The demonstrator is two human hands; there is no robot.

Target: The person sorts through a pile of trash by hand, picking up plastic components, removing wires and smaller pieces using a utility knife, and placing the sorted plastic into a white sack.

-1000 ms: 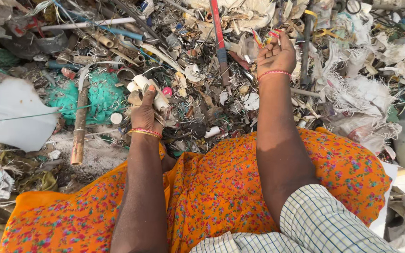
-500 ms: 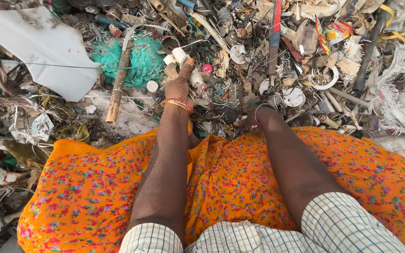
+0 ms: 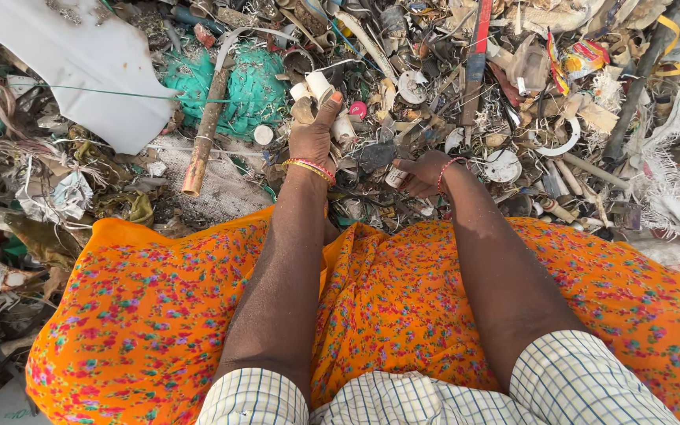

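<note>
Left hand (image 3: 312,138): fist closed around white tubes (image 3: 315,86) | Right hand (image 3: 421,173): fingers pinching small white piece (image 3: 396,178) | Both over scrap heap (image 3: 450,71), above orange cloth (image 3: 159,315).

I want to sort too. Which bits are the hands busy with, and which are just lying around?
In hand:
left hand holds white tube pieces
right hand grips a small pale piece

Lying about:
big white sheet
green net
brown stick
red strip
white discs
</note>
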